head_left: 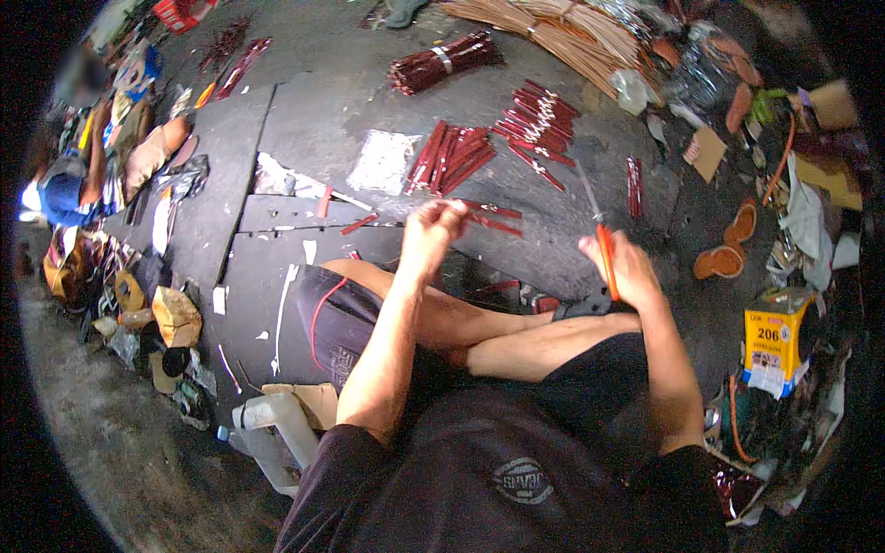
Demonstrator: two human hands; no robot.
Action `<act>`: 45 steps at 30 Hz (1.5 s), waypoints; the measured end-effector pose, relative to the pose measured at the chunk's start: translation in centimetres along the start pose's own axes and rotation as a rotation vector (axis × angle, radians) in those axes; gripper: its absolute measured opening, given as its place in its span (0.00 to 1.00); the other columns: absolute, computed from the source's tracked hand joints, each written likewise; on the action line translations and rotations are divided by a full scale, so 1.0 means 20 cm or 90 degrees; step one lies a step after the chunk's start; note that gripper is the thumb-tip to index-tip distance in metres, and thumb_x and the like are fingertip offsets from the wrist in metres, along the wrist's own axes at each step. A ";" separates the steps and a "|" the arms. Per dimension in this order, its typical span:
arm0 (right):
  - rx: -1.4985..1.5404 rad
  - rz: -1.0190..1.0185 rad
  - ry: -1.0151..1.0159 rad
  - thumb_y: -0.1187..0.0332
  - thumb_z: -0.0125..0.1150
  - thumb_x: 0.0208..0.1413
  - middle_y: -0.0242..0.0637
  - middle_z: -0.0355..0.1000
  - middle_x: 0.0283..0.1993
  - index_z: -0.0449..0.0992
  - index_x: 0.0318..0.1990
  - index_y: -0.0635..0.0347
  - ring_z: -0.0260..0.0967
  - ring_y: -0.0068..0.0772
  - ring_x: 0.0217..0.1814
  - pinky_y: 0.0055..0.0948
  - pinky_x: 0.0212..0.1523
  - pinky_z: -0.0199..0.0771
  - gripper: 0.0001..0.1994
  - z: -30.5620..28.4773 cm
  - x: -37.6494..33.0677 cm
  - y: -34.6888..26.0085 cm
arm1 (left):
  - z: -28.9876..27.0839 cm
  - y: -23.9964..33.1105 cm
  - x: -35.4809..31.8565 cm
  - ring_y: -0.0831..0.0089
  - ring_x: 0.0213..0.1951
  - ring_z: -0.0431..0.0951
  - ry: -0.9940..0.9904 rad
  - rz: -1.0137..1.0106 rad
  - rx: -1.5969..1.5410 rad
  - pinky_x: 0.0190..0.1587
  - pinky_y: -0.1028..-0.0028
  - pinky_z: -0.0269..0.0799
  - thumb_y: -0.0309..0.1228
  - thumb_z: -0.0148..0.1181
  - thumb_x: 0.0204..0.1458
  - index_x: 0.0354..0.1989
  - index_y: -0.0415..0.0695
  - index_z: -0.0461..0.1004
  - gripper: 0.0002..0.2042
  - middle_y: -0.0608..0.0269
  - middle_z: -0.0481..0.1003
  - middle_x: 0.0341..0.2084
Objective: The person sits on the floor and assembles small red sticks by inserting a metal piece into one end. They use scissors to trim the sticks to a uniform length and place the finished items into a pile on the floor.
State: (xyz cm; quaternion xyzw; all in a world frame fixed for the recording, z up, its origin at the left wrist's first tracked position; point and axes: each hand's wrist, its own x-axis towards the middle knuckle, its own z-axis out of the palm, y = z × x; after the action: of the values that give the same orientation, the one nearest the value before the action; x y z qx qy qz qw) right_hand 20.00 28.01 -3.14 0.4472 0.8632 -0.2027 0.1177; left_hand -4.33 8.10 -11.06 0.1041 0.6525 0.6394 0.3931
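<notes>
My left hand [431, 235] is closed, its fingertips pinching narrow, glossy dark red strips [493, 223] that reach out to the right. In my right hand [634, 269] is a pair of orange-handled scissors [605, 253], the thin blade pointing up and away; the hand is slightly blurred, and whether the blades are parted cannot be made out. Just beyond my left hand lies a fanned pile of red strips [449, 158]. A second pile of shiny red strips [539, 120] sits farther off, and a small stack [634, 186] lies beyond my right hand.
A tied red bundle [444, 62] and long tan strips [562, 41] lie at the back. A clear plastic packet [381, 160] is left of the piles. Sole-shaped pieces [721, 261] and a yellow box [776, 346] stand right. Another person [101, 170] sits far left. A plastic bottle [253, 447] is near left.
</notes>
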 end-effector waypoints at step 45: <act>0.127 -0.487 0.085 0.64 0.51 0.57 0.50 0.72 0.49 0.76 0.46 0.59 0.69 0.54 0.53 0.45 0.54 0.69 0.13 1.12 1.00 -1.45 | -0.53 0.49 0.08 0.70 0.39 0.80 0.090 0.096 -0.326 0.45 0.74 0.74 0.34 0.58 0.60 0.47 0.39 0.72 0.13 0.58 0.76 0.42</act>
State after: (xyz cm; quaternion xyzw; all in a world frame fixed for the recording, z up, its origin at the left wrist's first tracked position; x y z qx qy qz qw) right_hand -14.75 17.35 -23.65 0.1149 0.9492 -0.2852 -0.0668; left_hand -15.74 2.72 -4.04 0.0049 0.4861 0.8166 0.3113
